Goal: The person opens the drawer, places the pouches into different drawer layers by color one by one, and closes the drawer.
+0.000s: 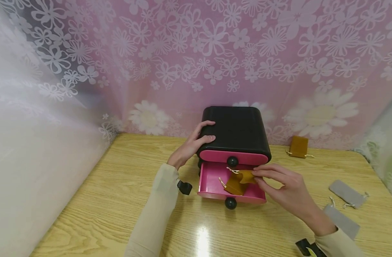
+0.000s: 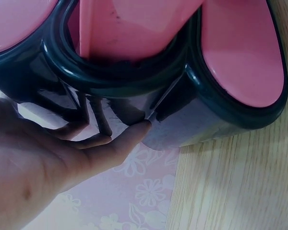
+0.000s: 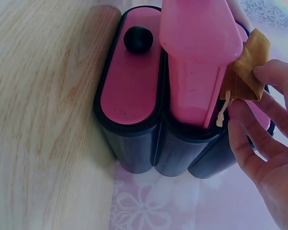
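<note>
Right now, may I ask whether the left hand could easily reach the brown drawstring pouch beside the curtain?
Probably not: the black drawer unit stands between the left hand and the brown drawstring pouch.

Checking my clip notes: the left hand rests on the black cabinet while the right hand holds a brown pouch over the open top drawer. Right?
Not the top drawer: the head view shows the right hand holding the brown pouch over the open drawer directly beneath it. The rest stands.
</note>
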Tool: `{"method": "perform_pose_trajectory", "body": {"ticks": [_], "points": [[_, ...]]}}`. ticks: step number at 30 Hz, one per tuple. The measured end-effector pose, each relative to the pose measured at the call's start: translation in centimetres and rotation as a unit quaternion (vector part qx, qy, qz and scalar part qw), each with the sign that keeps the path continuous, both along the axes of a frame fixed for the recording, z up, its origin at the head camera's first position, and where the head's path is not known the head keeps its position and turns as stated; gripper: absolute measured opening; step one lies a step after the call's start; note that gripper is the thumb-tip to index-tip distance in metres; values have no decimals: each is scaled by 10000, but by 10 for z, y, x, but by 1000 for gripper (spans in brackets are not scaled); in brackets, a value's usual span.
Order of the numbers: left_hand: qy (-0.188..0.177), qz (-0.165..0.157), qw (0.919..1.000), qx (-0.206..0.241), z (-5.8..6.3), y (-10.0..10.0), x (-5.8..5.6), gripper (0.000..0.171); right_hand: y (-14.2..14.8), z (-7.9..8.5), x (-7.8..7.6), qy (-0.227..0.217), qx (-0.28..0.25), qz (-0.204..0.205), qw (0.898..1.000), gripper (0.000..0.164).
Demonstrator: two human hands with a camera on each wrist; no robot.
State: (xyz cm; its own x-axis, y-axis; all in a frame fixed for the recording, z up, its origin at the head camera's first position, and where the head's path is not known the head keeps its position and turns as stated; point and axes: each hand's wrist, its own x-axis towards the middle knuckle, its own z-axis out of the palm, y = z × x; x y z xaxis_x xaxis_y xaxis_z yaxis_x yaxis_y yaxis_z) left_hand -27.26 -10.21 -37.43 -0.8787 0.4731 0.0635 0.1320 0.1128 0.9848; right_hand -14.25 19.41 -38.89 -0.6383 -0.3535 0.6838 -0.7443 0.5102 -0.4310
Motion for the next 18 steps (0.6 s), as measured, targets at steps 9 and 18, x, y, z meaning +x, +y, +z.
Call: {"method": "perform_pose_trajectory", "body": {"ticks": [9, 18], "points": [[43, -11, 10000, -11, 0, 0, 0, 45, -6, -4, -3, -6, 26, 177, 9998, 56], [66, 3, 10000, -42, -1, 0, 0, 44, -9, -7, -4, -62, 140, 151, 9998, 54]]}}
